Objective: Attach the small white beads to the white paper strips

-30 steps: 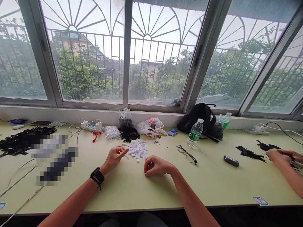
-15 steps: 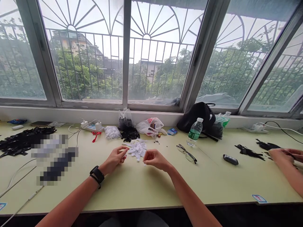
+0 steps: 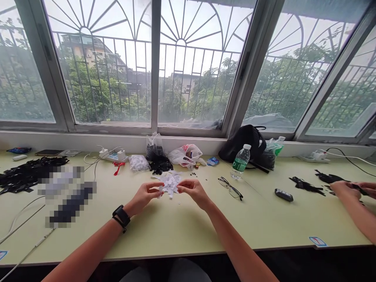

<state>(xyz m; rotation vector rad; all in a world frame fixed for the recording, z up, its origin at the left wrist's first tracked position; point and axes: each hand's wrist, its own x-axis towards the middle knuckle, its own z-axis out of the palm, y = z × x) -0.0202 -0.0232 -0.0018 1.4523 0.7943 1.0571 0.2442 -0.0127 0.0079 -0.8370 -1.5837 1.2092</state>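
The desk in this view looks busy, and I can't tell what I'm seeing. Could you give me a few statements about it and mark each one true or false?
1. The left hand and the right hand are both at a pile of white scraps. True.
2. The black wristband is on the right wrist. False: it is on the left wrist.
3. The eyeglasses are held up in a hand. False: they lie on the desk, to the right of the hands.
4. The water bottle stands upright. True.
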